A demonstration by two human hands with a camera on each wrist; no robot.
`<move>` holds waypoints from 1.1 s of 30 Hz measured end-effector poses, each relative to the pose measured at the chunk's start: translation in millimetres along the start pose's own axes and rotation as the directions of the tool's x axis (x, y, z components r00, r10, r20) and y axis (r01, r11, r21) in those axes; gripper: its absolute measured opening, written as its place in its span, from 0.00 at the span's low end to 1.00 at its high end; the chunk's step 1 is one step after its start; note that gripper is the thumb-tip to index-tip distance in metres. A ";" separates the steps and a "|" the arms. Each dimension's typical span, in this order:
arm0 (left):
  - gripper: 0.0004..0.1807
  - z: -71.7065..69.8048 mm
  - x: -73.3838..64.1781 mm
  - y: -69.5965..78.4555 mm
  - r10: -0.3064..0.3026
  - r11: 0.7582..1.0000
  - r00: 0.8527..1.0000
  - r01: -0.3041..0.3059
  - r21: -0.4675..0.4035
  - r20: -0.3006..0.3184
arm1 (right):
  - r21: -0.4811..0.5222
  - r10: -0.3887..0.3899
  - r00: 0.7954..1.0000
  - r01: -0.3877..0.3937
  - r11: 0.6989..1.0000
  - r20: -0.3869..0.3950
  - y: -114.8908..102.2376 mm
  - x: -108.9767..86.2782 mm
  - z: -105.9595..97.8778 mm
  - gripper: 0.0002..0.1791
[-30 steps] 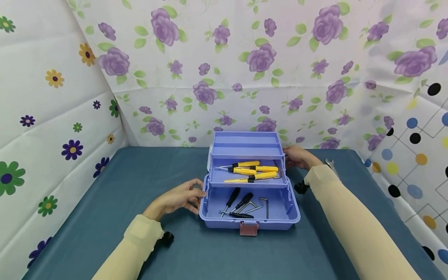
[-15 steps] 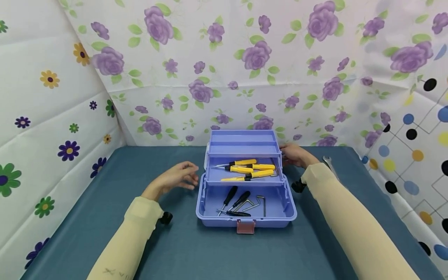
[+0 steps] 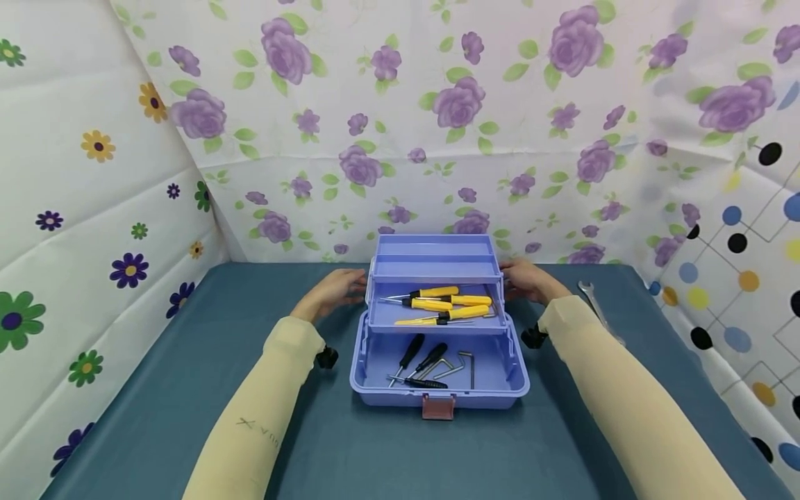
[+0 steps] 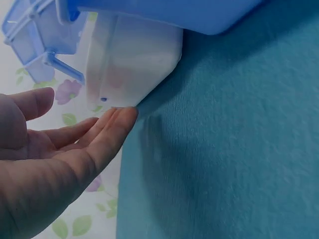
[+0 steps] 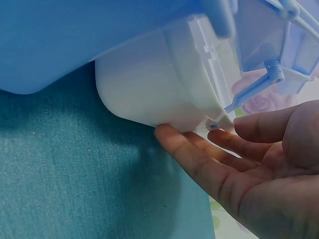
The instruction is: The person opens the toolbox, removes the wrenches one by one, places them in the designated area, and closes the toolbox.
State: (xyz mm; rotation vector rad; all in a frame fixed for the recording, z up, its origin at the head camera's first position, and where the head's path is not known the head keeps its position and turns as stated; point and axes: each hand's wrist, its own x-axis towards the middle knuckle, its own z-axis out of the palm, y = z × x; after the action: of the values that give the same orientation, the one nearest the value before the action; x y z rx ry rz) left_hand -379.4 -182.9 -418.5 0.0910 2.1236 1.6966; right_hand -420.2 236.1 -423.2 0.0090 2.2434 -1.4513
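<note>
A purple-blue toolbox [image 3: 369, 399] stands open on the table, its stepped trays [image 3: 437, 244] raised and its pinkish latch [image 3: 438, 407] at the front. Its whitish translucent lid [image 4: 134, 55] is folded back behind. My left hand [image 3: 337, 288] is at the lid's left end, fingers extended and fingertips right at its lower edge, thumb apart. At the opposite end, the straight fingertips of my right hand [image 5: 249, 164] meet the lid [image 5: 149, 79] from below, with the thumb near its corner. Yellow-handled screwdrivers [image 3: 431, 304] lie in the middle tray; black-handled screwdrivers [image 3: 410, 351] and hex keys [image 3: 471, 369] lie in the base.
A wrench [image 3: 594, 305] lies on the blue-green table [image 3: 500, 458], right of the box beside the right sleeve. Floral cloth [image 3: 406, 139] hangs close behind the box, with patterned cloth at both sides.
My left hand has let go of the box's left rim and moved back along the side to the lid. My right hand stays at the lid's right end.
</note>
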 end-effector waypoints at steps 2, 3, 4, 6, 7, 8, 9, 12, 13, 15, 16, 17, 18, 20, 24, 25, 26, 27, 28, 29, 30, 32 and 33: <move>0.31 -2.7 4.8 0.8 -0.012 1.000 1.000 0.012 -0.021 0.007 | -0.005 -0.001 1.000 0.001 1.000 0.004 0.2 1.3 1.3 0.28; 0.30 -4.0 7.0 1.3 -0.017 0.999 1.000 0.017 -0.031 0.013 | -0.005 -0.001 1.000 0.001 1.000 0.005 0.4 2.1 1.7 0.28; 0.29 -5.6 9.0 2.2 -0.021 0.999 1.000 0.021 -0.045 0.018 | -0.008 -0.001 1.000 0.001 1.000 0.009 0.6 2.8 2.1 0.28; 0.28 -8.3 12.1 3.6 -0.024 0.996 0.999 0.026 -0.083 0.023 | -0.008 0.002 1.000 -0.002 1.000 0.015 0.3 4.0 3.1 0.28; 0.28 -9.1 13.1 4.6 -0.025 0.995 0.999 0.027 -0.099 0.021 | -0.008 0.005 1.000 -0.005 1.000 0.017 -0.2 4.2 3.5 0.28; 0.27 -9.4 14.0 5.4 -0.022 0.993 1.000 0.024 -0.112 0.020 | -0.010 0.008 1.000 -0.008 1.000 0.015 -0.9 3.9 4.1 0.28; 0.27 -9.6 14.7 6.2 -0.022 0.992 1.000 0.024 -0.120 0.019 | -0.012 0.010 1.000 -0.010 1.000 0.013 -1.7 3.2 4.5 0.29; 0.26 -9.4 16.1 8.0 -0.034 0.990 0.999 0.035 -0.137 0.006 | -0.014 0.016 1.000 -0.016 1.000 0.005 -4.8 1.2 5.1 0.29; 0.26 -9.1 16.6 8.2 -0.038 0.990 0.999 0.038 -0.136 0.003 | -0.013 0.015 1.000 -0.015 1.000 0.004 -5.3 0.7 5.1 0.29; 0.26 -8.9 17.3 8.3 -0.043 0.991 0.999 0.042 -0.128 -0.004 | -0.013 0.011 1.000 -0.011 1.000 0.003 -5.9 0.8 4.8 0.29; 0.26 -8.6 17.5 8.2 -0.045 0.991 0.999 0.044 -0.124 -0.007 | -0.011 0.010 1.000 -0.010 1.000 0.002 -6.0 1.4 4.6 0.28; 0.26 -8.4 17.5 8.2 -0.047 0.992 0.999 0.045 -0.118 -0.011 | -0.012 0.008 1.000 -0.008 1.000 0.003 -5.9 1.4 4.4 0.28; 0.26 -7.9 17.7 8.3 -0.049 0.992 0.999 0.047 -0.113 -0.015 | -0.013 0.010 1.000 -0.010 1.000 0.000 -5.9 1.9 4.2 0.28; 0.26 -6.9 17.9 8.6 -0.049 0.994 0.999 0.047 -0.099 -0.017 | -0.020 0.014 1.000 -0.015 1.000 -0.002 -6.0 2.4 3.7 0.28; 0.25 -5.0 18.2 10.3 -0.062 0.993 0.998 0.060 -0.097 -0.022 | -0.039 0.027 1.000 -0.028 0.999 -0.010 -6.4 1.4 2.6 0.27; 0.25 -4.6 18.3 10.9 -0.064 0.994 0.998 0.062 -0.095 -0.021 | -0.041 0.028 1.000 -0.029 0.999 -0.012 -6.6 1.1 2.3 0.27; 0.25 -4.4 18.1 11.8 -0.069 0.993 0.997 0.067 -0.097 -0.021 | -0.040 0.029 0.999 -0.030 0.999 -0.014 -6.8 0.7 2.0 0.27; 0.25 -4.1 18.2 12.7 -0.071 0.993 0.997 0.069 -0.096 -0.020 | -0.041 0.026 1.000 -0.027 0.999 -0.013 -7.0 0.1 1.6 0.27; 0.25 -3.7 18.4 13.7 -0.073 0.993 0.997 0.071 -0.094 -0.020 | -0.039 0.024 1.000 -0.025 0.999 -0.015 -7.4 -0.6 1.2 0.27; 0.26 -3.5 18.6 14.9 -0.073 0.993 0.997 0.071 -0.094 -0.018 | -0.040 0.021 1.000 -0.022 0.999 -0.015 -8.2 -1.1 1.0 0.27; 0.26 -3.3 18.7 16.2 -0.074 0.993 0.997 0.072 -0.095 -0.017 | -0.042 0.019 1.000 -0.019 0.999 -0.020 -8.9 -1.8 0.6 0.27; 0.26 -2.8 19.3 18.9 -0.074 0.993 0.997 0.072 -0.096 -0.019 | -0.044 0.012 1.000 -0.013 0.999 -0.028 -10.8 -3.6 -0.3 0.26; 0.26 -2.5 19.6 20.3 -0.076 0.992 0.997 0.074 -0.099 -0.020 | -0.048 0.008 0.999 -0.009 0.999 -0.031 -11.7 -4.4 -0.9 0.26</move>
State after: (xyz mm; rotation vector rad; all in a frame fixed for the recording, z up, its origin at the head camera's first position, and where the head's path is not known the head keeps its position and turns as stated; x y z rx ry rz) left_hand -402.4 -174.0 -404.4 -0.0372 2.0304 1.7628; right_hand -419.6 232.7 -411.1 0.0260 2.2996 -1.4021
